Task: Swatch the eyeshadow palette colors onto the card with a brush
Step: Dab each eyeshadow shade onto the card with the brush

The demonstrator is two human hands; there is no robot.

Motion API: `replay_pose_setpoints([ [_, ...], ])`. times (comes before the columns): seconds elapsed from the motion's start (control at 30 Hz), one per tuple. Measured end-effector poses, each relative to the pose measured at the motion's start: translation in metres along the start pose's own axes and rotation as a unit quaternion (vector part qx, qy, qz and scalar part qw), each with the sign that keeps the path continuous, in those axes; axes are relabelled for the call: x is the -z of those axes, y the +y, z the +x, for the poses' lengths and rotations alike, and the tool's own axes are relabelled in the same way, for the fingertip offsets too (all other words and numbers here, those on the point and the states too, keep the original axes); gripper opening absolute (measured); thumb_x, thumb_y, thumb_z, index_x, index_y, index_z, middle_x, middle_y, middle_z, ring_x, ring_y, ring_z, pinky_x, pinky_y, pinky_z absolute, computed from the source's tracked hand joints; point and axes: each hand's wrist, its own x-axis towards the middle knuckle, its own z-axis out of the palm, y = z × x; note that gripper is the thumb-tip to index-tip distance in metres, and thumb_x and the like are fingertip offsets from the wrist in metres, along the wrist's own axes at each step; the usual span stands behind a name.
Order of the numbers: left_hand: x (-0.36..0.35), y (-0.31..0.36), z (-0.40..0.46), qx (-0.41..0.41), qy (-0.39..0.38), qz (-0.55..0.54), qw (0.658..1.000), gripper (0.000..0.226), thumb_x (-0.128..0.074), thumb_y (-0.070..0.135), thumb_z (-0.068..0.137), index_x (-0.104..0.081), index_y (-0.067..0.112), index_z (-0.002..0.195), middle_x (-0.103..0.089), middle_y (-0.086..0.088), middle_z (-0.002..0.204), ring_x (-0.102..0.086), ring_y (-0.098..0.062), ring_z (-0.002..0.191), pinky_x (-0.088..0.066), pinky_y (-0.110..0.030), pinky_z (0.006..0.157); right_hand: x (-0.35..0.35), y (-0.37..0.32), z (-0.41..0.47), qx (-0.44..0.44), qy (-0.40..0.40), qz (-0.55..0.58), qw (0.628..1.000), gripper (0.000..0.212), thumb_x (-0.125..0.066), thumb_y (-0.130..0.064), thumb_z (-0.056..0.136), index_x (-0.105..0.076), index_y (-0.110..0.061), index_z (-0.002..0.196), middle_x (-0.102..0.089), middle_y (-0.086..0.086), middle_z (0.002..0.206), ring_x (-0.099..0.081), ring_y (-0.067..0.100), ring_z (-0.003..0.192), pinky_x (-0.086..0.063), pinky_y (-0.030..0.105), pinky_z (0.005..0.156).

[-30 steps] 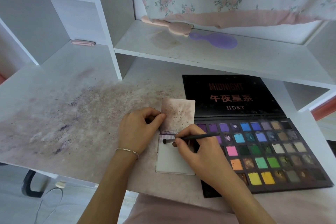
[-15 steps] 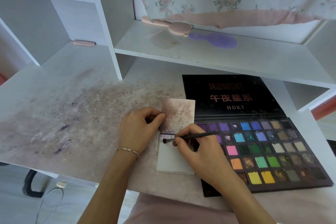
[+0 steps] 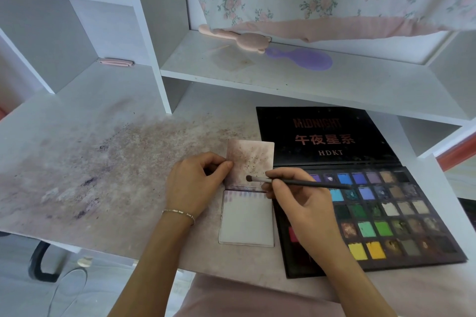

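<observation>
Right hand [image 3: 306, 203] pinching brush [image 3: 296, 182], tip apparently just above card [image 3: 247, 221]; left hand [image 3: 193, 183] gripping stained upper card [image 3: 253, 159] beside open eyeshadow palette [image 3: 401, 213]

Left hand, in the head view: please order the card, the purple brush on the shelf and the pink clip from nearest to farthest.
From the left hand:
1. Card, touching, just right of it.
2. Pink clip, far back left.
3. Purple brush, on the shelf, back right.

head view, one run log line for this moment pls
right hand grips thin black brush | tip over stained card | left hand pinches card edge
</observation>
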Motion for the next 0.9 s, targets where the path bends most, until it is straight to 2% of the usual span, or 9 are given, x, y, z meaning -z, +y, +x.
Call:
replay_pose_setpoints([
  [0.23, 0.001, 0.000, 0.000, 0.000, -0.001, -0.009, 1.000, 0.020, -0.067, 0.031, 0.078, -0.061, 0.042, 0.062, -0.065, 0.018, 0.065, -0.061, -0.002, 0.067, -0.046, -0.021, 0.062, 0.039, 0.005, -0.005, -0.001, 0.094, -0.019, 0.995, 0.019, -0.044, -0.007, 0.092, -0.059, -0.015, 0.082, -0.068, -0.004, 0.071, -0.062, 0.004, 0.062, -0.048, 0.010, 0.060],
  [0.4, 0.001, 0.001, -0.001, -0.003, 0.002, -0.011, 1.000, 0.020, -0.067, 0.029, 0.078, -0.061, 0.041, 0.063, -0.065, 0.019, 0.066, -0.061, -0.003, 0.067, -0.046, -0.022, 0.062, 0.068, 0.017, -0.007, 0.001, 0.163, -0.111, 0.980, 0.025, -0.041, -0.009, 0.094, -0.054, -0.023, 0.078, -0.066, -0.015, 0.069, -0.060, 0.000, 0.063, -0.045, 0.007, 0.061],
  [0.47, 0.001, 0.001, -0.002, -0.002, 0.002, -0.014, 1.000, 0.019, -0.067, 0.029, 0.078, -0.062, 0.040, 0.064, -0.066, 0.018, 0.068, -0.062, -0.004, 0.068, -0.048, -0.025, 0.064, 0.076, 0.020, -0.009, -0.002, 0.175, -0.134, 0.975, 0.025, -0.042, -0.010, 0.093, -0.053, -0.027, 0.078, -0.066, -0.014, 0.069, -0.061, -0.001, 0.068, -0.045, 0.006, 0.062],
  [0.53, 0.001, 0.001, -0.002, -0.002, 0.001, -0.016, 1.000, 0.019, -0.067, 0.028, 0.078, -0.062, 0.040, 0.064, -0.066, 0.017, 0.068, -0.062, -0.006, 0.069, -0.049, -0.027, 0.066, 0.079, 0.021, -0.011, 0.000, 0.176, -0.158, 0.972, 0.028, -0.043, -0.009, 0.091, -0.052, -0.031, 0.077, -0.063, -0.007, 0.062, -0.060, -0.004, 0.070, -0.044, 0.004, 0.061],
  [0.67, 0.001, 0.002, -0.001, -0.010, 0.004, -0.009, 1.000, 0.021, -0.067, 0.026, 0.078, -0.061, 0.041, 0.064, -0.065, 0.018, 0.068, -0.063, -0.007, 0.071, -0.049, -0.029, 0.068, 0.076, 0.021, -0.010, 0.011, 0.155, -0.195, 0.968, 0.032, -0.046, -0.004, 0.090, -0.051, -0.032, 0.074, -0.060, -0.008, 0.064, -0.059, -0.003, 0.069, -0.042, 0.004, 0.058],
  [0.9, 0.000, 0.002, -0.001, -0.011, 0.008, -0.010, 1.000, 0.024, -0.068, 0.026, 0.078, -0.060, 0.043, 0.062, -0.064, 0.021, 0.067, -0.061, -0.002, 0.068, -0.047, -0.024, 0.065, 0.072, 0.022, -0.009, 0.005, 0.129, -0.184, 0.974, 0.031, -0.047, -0.004, 0.089, -0.052, -0.029, 0.073, -0.061, -0.011, 0.061, -0.060, -0.007, 0.068, -0.042, 0.003, 0.060],
])
